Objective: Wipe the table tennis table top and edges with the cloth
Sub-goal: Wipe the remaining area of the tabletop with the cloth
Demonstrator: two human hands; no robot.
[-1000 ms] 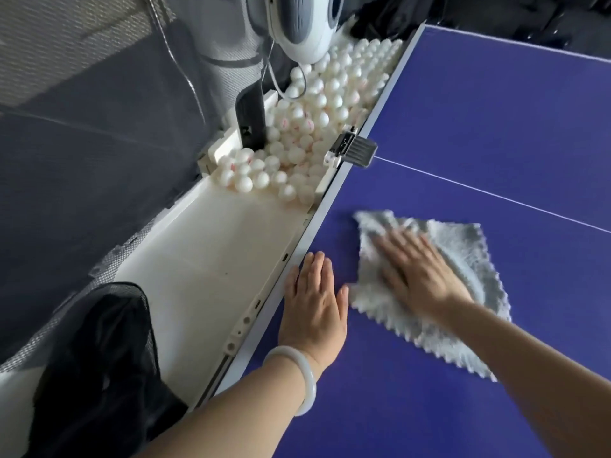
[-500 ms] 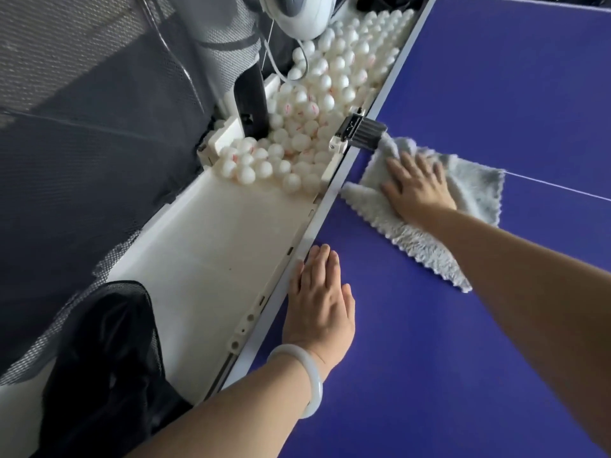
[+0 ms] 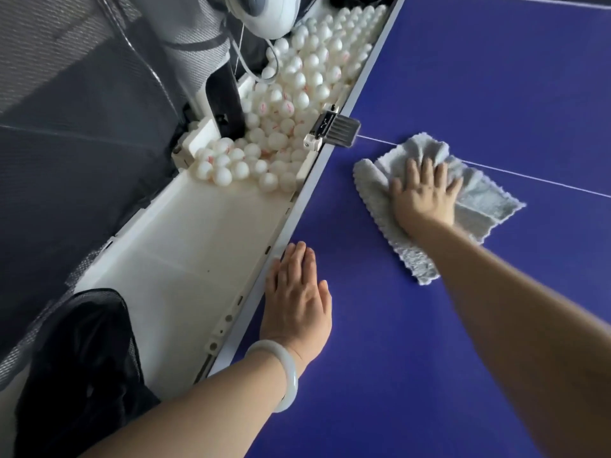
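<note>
The blue table tennis table top (image 3: 463,77) fills the right side, with a white centre line and a pale edge strip (image 3: 297,206) running along its left side. A grey fluffy cloth (image 3: 486,200) lies rumpled on the top just below the centre line. My right hand (image 3: 425,195) presses flat on the cloth with fingers spread, its fingertips pushing up a fold. My left hand (image 3: 297,292) rests flat on the table beside the edge strip, fingers straight, a white bangle on the wrist.
A white ball tray (image 3: 185,246) hangs along the table's left edge, its far half piled with several white balls (image 3: 297,84). A black clamp (image 3: 337,128) grips the edge near the centre line. A ball machine head (image 3: 264,11) stands beyond; dark netting (image 3: 76,365) hangs left.
My right hand slid the cloth up to the clamp at the edge, then pulled it back right, away from the edge. My left hand stayed flat by the edge.
</note>
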